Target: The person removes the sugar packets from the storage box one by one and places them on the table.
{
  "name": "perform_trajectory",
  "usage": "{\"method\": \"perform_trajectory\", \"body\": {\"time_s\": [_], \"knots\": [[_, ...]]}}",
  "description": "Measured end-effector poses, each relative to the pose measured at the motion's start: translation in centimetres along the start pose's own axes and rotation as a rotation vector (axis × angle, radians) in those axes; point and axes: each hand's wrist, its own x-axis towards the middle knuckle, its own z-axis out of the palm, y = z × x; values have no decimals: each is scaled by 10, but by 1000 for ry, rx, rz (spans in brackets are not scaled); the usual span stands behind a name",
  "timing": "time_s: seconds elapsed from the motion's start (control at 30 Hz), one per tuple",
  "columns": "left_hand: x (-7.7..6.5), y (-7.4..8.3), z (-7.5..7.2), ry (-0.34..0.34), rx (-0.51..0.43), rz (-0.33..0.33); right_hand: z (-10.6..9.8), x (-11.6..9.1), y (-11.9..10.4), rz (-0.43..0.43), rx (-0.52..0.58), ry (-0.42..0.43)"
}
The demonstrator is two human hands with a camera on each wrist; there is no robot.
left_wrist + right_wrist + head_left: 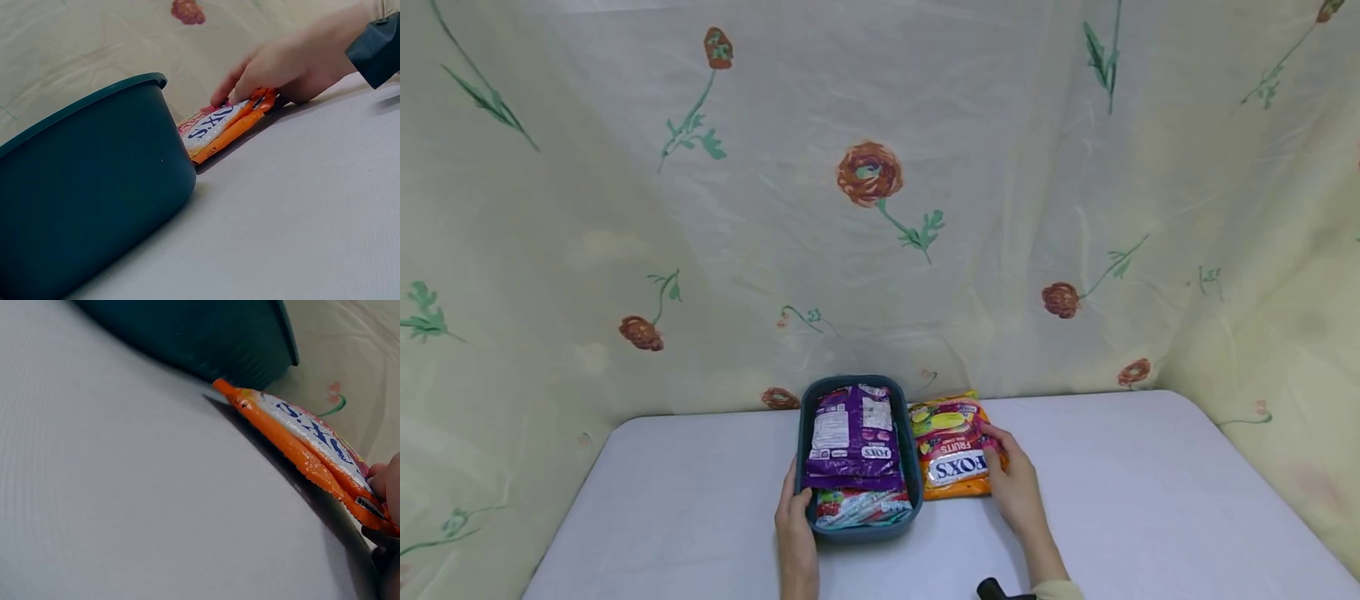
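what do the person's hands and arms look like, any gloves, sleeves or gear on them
The left hand and right hand are both bare, with no gloves visible. A pale, cream-coloured sleeve shows on the right arm, along with a dark, blocky device at the wrist. No sleeve shows on the left arm within the frame.

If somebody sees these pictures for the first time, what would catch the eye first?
Probably the purple Fox's bag, bright inside the dark teal tub, with the left hand at the tub's left side. Next, the orange-and-red Fox's Fruits bag just right of the tub, its right edge held by the right hand. Above them, a large red-brown flower stands out on the pale backdrop.
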Motion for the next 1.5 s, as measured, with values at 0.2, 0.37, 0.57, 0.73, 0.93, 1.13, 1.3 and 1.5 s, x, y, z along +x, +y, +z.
{"method": "perform_trajectory", "body": {"time_s": [0.2, 0.37, 0.57, 0.73, 0.93, 1.13, 1.3, 1.5], "knots": [[-1, 1, -1, -20, -25, 32, 4, 0, -3, -54, -101, 23], [0, 1, -1, -22, -29, 43, 7, 1, -3, -90, -140, 44], [0, -2, -1, -26, -39, 46, 7, -1, -4, -42, -65, 54], [-1, -2, -1, -25, -39, 45, 5, -5, -9, 0, 103, 134], [-1, -2, -1, -33, -34, 42, 2, -4, -17, -4, 184, 177], [1, -2, -1, -32, -24, 44, 0, -3, -27, -5, 234, 97], [1, -2, -1, -28, -17, 39, 0, -4, -31, -14, 248, 52], [0, -1, -1, -28, -26, 45, 0, -9, -42, -22, 280, 1]]}}
